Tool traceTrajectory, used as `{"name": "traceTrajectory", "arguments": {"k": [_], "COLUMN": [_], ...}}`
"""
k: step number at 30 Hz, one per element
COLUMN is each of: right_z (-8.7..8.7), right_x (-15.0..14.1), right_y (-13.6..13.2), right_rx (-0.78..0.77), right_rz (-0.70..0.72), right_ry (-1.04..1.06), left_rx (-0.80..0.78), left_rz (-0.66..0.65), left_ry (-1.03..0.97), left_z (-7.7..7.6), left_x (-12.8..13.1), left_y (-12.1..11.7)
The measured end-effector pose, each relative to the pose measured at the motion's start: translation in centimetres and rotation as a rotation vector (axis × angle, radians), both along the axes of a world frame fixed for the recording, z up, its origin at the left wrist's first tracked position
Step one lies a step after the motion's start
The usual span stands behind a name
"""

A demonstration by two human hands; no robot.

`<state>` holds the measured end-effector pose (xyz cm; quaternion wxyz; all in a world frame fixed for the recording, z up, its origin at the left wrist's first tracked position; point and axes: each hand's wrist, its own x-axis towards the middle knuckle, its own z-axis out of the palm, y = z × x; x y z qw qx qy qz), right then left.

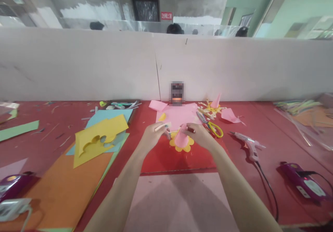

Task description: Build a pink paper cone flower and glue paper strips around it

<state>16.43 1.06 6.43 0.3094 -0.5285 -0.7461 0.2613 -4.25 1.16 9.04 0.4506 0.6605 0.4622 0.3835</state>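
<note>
A pink paper cone (pixel 181 139) stands on a yellow flower-shaped paper piece (pixel 186 148), at the middle of the red work surface. My right hand (pixel 199 133) pinches the cone near its upper part, fingers closed on it. To the left of the flower, my left hand (pixel 153 137) has its fingers closed around a small pale strip (pixel 163 126); its exact kind is too blurred to tell. Left fingertips come close to the cone's left side; whether they touch it I cannot tell. Behind both hands lies pink paper (pixel 177 115).
Scissors with yellow handles (pixel 215 129) lie right of the pink paper. Farther right are a glue gun (pixel 249 145) with its cord and a purple power strip (pixel 303 181). Cut yellow paper (pixel 91 141) tops coloured sheets at left. Another pink cone (pixel 215 102) stands behind.
</note>
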Motion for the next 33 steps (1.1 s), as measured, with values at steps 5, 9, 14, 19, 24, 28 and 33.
{"name": "traceTrajectory", "arguments": {"k": [5,9,14,19,24,28,33], "right_z": [-1.5,-3.7,-7.3,-8.5,-8.7,-8.6,-8.1], "right_x": [-0.5,0.1,0.9,0.9,0.4,0.0,-0.8], "right_y": [-0.8,-2.0,-4.0,-4.3,-4.0,-4.1,-4.2], "right_rx": [-0.02,0.006,-0.01,-0.011,0.113,0.205,0.092], "right_rz": [0.014,-0.113,-0.262,-0.309,-0.316,-0.308,-0.231], "right_ry": [-0.001,0.047,0.147,0.092,-0.003,0.087,0.197], "left_rx": [-0.03,-0.058,0.039,0.059,0.074,0.071,0.053], "left_rz": [-0.012,0.074,0.156,0.094,0.08,0.055,0.042], "left_ry": [0.07,-0.007,0.1,0.231,0.262,0.206,0.16], "left_z": [-3.1,-6.2,-8.0,-8.1,-8.2,-8.0,-7.7], "left_x": [0.3,1.2,1.3,1.3,1.4,1.5,1.5], "left_y": [-1.5,-1.8,-2.1,-2.3,-2.1,-2.2,-2.4]}}
